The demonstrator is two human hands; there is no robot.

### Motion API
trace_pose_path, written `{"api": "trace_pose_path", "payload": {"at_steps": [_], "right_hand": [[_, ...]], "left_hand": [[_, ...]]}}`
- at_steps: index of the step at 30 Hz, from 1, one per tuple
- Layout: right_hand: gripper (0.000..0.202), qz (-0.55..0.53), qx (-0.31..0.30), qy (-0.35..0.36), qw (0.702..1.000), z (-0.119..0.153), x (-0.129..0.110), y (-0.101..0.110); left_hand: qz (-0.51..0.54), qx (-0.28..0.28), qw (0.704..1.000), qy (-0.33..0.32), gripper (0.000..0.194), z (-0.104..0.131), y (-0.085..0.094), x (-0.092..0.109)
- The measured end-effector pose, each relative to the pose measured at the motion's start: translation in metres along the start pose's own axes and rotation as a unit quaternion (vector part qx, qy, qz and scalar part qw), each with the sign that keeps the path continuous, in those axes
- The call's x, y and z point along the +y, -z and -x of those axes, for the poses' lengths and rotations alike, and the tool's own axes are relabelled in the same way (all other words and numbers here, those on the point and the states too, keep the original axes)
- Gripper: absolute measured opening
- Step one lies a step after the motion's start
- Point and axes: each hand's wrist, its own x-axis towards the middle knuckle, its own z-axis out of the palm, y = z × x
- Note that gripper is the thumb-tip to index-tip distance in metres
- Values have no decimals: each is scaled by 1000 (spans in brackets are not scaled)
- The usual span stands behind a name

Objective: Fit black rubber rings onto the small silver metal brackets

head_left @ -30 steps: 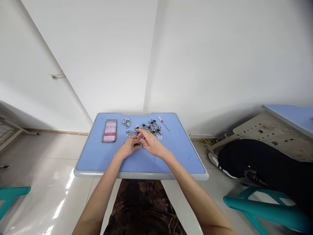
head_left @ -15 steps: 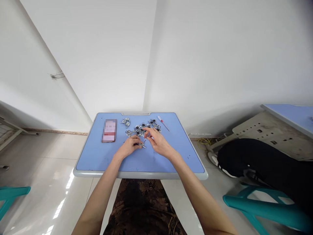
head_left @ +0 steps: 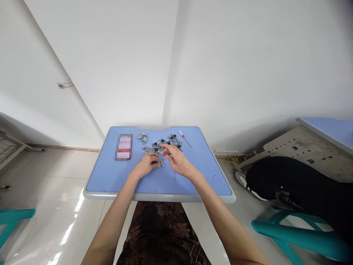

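My left hand [head_left: 143, 166] rests low over the blue tabletop, its fingers closed on a small metal fitting [head_left: 162, 165] with a shiny rod end sticking out to the right. Close beside it, my right hand [head_left: 179, 161] is pinched at a thin, shiny piece above the fitting; its kind is too small to make out. Just beyond both hands lies a heap of similar metal fittings with black round parts [head_left: 156, 149], partly covered by my right fingers. A smaller cluster of silver fittings [head_left: 142, 137] sits farther back on the left.
A phone [head_left: 124, 147] lies at the table's left, its screen lit. At the back right is a slim screwdriver [head_left: 185, 139] with a clear and red handle. Beyond the table [head_left: 160, 197], a person's dark-clothed leg [head_left: 275, 173] and a teal stool [head_left: 292, 235] are on the right.
Both hands keep nearly the same place and grip. The whole view has shifted very slightly.
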Motion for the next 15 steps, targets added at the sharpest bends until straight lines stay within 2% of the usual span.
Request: {"api": "trace_pose_path", "payload": {"at_steps": [10, 15], "right_hand": [[41, 11, -14, -5, 1000, -2, -2, 1], [31, 76, -7, 13, 997, -3, 0, -3]], "left_hand": [[-3, 2, 1000, 3, 20, 0, 0, 1], [-1, 6, 1000, -6, 20, 0, 0, -2]]}}
